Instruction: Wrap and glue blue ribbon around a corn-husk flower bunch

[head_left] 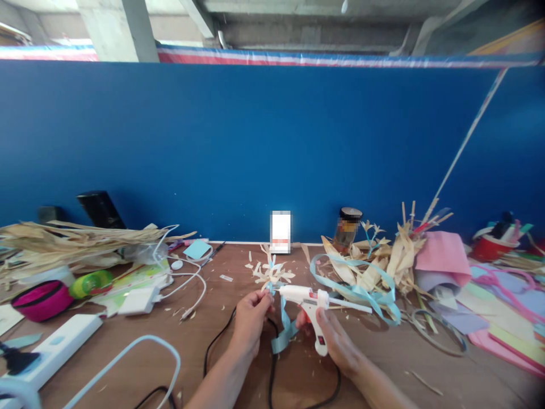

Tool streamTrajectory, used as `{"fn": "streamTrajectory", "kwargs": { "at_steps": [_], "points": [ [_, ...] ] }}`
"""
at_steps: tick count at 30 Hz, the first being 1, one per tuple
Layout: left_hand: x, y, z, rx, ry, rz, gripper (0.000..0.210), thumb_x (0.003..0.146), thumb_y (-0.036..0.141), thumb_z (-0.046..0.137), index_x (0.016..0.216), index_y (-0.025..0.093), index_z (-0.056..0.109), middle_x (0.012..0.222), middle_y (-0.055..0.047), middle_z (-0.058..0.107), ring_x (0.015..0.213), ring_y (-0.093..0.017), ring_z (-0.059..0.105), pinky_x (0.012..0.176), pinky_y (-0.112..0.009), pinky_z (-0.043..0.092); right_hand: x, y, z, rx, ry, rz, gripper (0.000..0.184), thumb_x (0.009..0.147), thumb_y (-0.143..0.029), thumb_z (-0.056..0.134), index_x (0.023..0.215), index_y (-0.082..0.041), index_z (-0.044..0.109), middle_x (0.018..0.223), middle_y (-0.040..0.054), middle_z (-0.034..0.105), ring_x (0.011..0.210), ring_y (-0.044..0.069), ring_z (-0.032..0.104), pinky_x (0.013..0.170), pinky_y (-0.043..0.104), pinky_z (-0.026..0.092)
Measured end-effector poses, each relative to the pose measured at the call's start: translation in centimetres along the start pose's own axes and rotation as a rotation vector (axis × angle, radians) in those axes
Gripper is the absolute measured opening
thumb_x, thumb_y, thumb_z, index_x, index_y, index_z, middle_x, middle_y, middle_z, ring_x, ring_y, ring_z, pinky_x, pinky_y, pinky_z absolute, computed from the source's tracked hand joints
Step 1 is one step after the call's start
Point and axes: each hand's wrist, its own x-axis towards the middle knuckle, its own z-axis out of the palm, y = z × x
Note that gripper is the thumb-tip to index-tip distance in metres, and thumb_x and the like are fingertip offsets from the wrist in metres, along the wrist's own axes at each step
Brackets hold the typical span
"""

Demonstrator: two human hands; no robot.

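While the left hand (249, 321) pinches a small flower (275, 274) of pale, dry strips, the right hand (338, 341) grips a white glue gun (298, 293). The flower is just past the left fingertips, and the gun's tip points at it from close by. A white glue stick (353, 305) pokes out of the gun's back. A light blue strip (281, 342) hangs down between the two hands, with its end curled.

Past the right hand stands a jar (346, 232) with a black lid; something brown and orange shows in it, but it is too blurred to name. Far to the right of the right hand is a red tub (491, 249) with black and white things sticking out. Left of the left hand, near a big heap of dry husks (72, 244), sits a bright pink pouch (42, 300); what it holds cannot be told. A white power strip (59, 346) lies nearer, with a black plug (19, 360) pushed in.
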Motion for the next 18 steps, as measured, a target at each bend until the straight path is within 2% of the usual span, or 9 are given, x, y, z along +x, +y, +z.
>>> {"fn": "streamTrajectory", "kwargs": {
  "at_steps": [9, 18],
  "points": [
    [-0.19, 0.11, -0.01, 0.017, 0.010, -0.011, 0.023, 0.062, 0.031, 0.062, 0.073, 0.011, 0.061, 0.050, 0.003, 0.052, 0.043, -0.005, 0.040, 0.040, -0.016, 0.023, 0.21, 0.18, 0.10, 0.001, 0.016, 0.014, 0.049, 0.083, -0.054, 0.028, 0.072, -0.016, 0.057, 0.078, 0.0062, 0.061, 0.062, 0.014, 0.048, 0.052, 0.025, 0.035],
    [-0.28, 0.13, 0.08, -0.017, -0.003, -0.003, 0.023, 0.059, 0.034, 0.064, 0.067, 0.012, 0.060, 0.050, 0.003, 0.051, 0.042, -0.006, 0.041, 0.040, -0.017, 0.026, 0.13, 0.18, 0.00, -0.048, -0.009, -0.011, 0.048, 0.084, -0.053, 0.026, 0.071, -0.017, 0.055, 0.078, 0.0056, 0.061, 0.064, 0.015, 0.050, 0.056, 0.025, 0.037]
  ]
}}
